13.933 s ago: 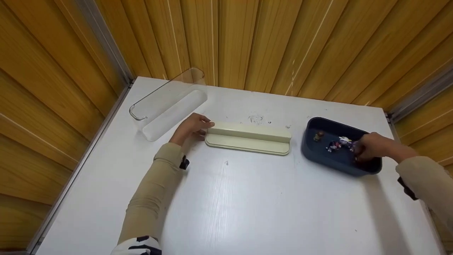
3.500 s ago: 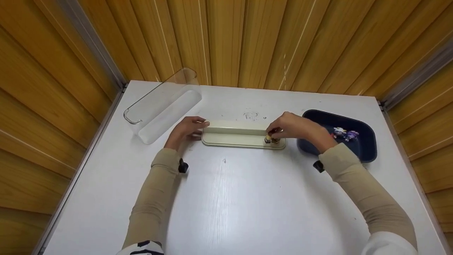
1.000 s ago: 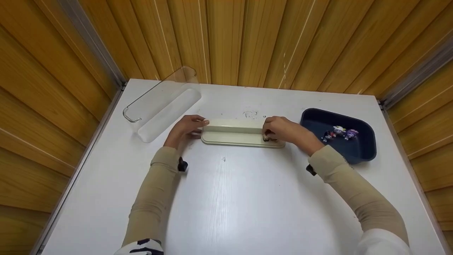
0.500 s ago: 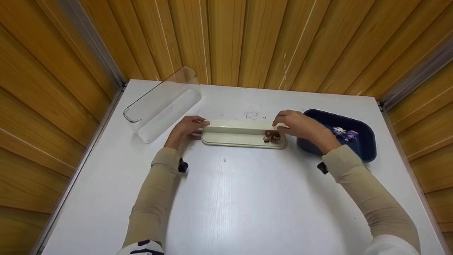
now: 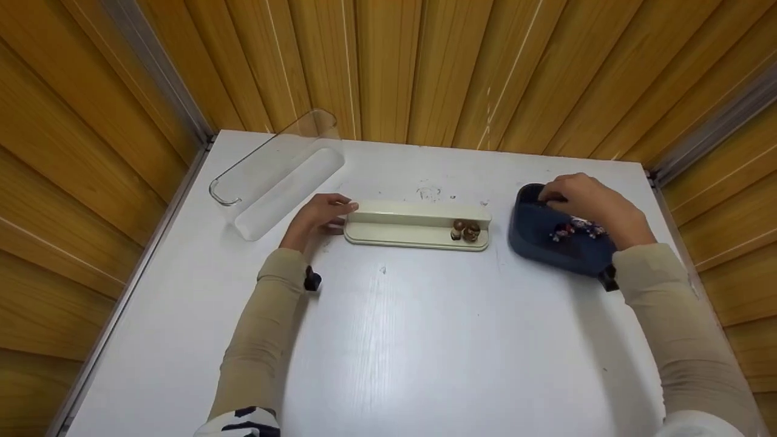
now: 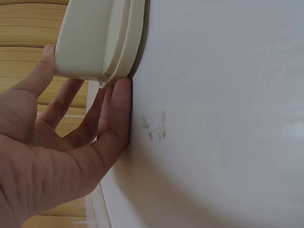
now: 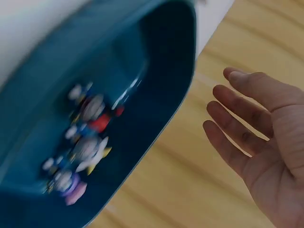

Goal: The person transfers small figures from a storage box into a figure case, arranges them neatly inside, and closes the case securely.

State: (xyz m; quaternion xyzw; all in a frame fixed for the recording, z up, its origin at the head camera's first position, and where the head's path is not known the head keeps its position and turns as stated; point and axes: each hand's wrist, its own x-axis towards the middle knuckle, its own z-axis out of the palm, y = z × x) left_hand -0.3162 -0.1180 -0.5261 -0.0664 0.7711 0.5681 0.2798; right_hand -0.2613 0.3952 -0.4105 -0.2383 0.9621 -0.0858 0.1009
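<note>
At the left end of a cream stepped display base [image 5: 407, 233], my left hand [image 5: 320, 213] grips it. In the left wrist view the thumb rests against the raised step and the other fingers [image 6: 121, 107] touch the lower edge. Two small brown-headed figurines [image 5: 458, 229] stand side by side on the lower step's right end. My right hand [image 5: 586, 197] hovers over the dark blue bin [image 5: 540, 258], holding nothing. Its fingers [image 7: 228, 107] are spread and loosely bent in the right wrist view. Three colourful figurines [image 7: 88, 152] lie in the bin, slightly blurred.
A clear cover [image 5: 273, 176] with an open side lies at the back left of the white table [image 5: 388, 340], left of my left hand. Wood-panelled walls [image 5: 388, 73] rise behind the table and on both sides.
The right hand set the second brown figurine beside the first on the base, let go, and moved right to over the bin. The left hand stays at the base's left end.
</note>
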